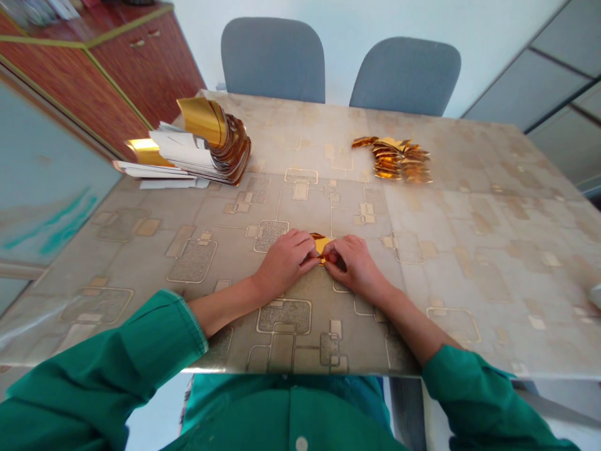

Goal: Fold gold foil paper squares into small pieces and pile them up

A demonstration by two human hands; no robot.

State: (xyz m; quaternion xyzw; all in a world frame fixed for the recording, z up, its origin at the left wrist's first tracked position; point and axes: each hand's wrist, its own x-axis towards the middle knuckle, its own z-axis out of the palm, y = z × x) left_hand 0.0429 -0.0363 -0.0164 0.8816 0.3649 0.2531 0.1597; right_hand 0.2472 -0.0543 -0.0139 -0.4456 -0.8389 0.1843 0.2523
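A small piece of folded gold foil paper [322, 243] lies on the table in front of me, between my two hands. My left hand [292, 258] pinches its left side with thumb and fingers. On the other side my right hand [355, 263] has its fingers curled and closed on the right edge of the paper. The fingertips of both hands nearly meet at the paper's near edge. Much of the gold paper is hidden behind the fingers, so its exact shape cannot be made out.
At the back left of the table [300, 207] stands a curved stack of gold and white paper sheets [201, 144]. Several folded gold pieces [394, 158] sit in rows at the back right. Two grey chairs [273, 59] face me, and a brown cabinet [141, 62] is at the left.
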